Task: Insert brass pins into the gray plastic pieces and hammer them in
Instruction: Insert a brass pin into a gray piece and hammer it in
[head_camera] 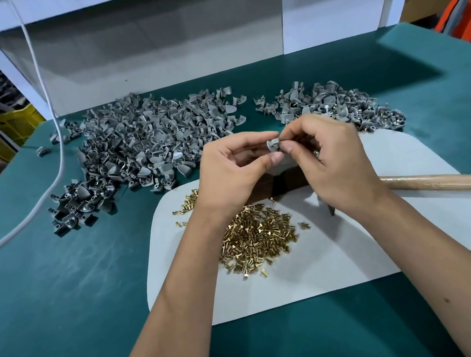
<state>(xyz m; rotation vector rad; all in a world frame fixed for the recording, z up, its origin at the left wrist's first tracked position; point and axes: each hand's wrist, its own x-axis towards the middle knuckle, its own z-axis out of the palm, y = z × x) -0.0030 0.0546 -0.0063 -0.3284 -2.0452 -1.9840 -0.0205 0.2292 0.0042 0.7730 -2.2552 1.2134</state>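
My left hand [234, 168] pinches a small gray plastic piece [273, 144] between thumb and fingers, above the white mat [387, 245]. My right hand [327, 154] meets it from the right, fingertips pinched at the piece; any pin between them is hidden. A heap of brass pins [258, 232] lies on the mat below my wrists. A big pile of gray pieces [145, 139] spreads at the back left. A smaller pile of gray pieces [338, 105], some showing brass, lies at the back right. The hammer's wooden handle [450, 181] lies on the mat under my right wrist.
A dark block [283, 184] sits on the mat under my hands. A white cable [55, 136] runs down across the green table [65, 305] at the left. A white panel [151, 48] closes the back. Yellow and orange crates stand beyond the table edges.
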